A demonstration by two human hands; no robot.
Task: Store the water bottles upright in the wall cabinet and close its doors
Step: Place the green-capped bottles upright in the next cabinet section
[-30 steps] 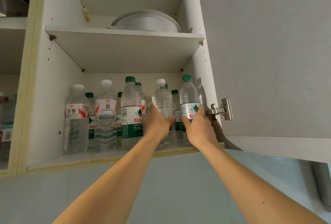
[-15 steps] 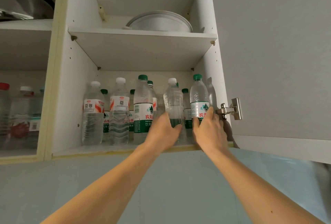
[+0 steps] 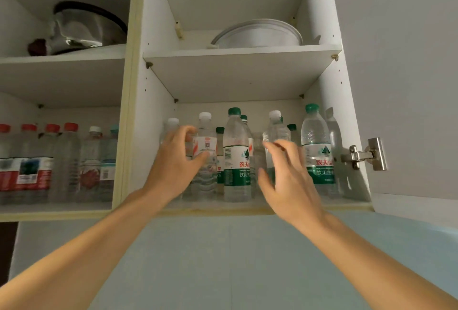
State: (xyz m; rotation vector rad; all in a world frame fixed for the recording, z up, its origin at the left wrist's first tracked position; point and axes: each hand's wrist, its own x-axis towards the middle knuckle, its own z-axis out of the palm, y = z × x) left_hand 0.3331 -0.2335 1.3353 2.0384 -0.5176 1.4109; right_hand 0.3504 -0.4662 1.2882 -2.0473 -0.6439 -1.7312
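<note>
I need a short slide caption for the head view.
Both hands reach toward upright water bottles on the open wall cabinet's lower shelf.

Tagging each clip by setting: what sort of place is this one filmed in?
Most likely a home kitchen: an open white wall cabinet stocked with water bottles, a steel pot and a white bowl on the upper shelves, pale tiled wall below.
</note>
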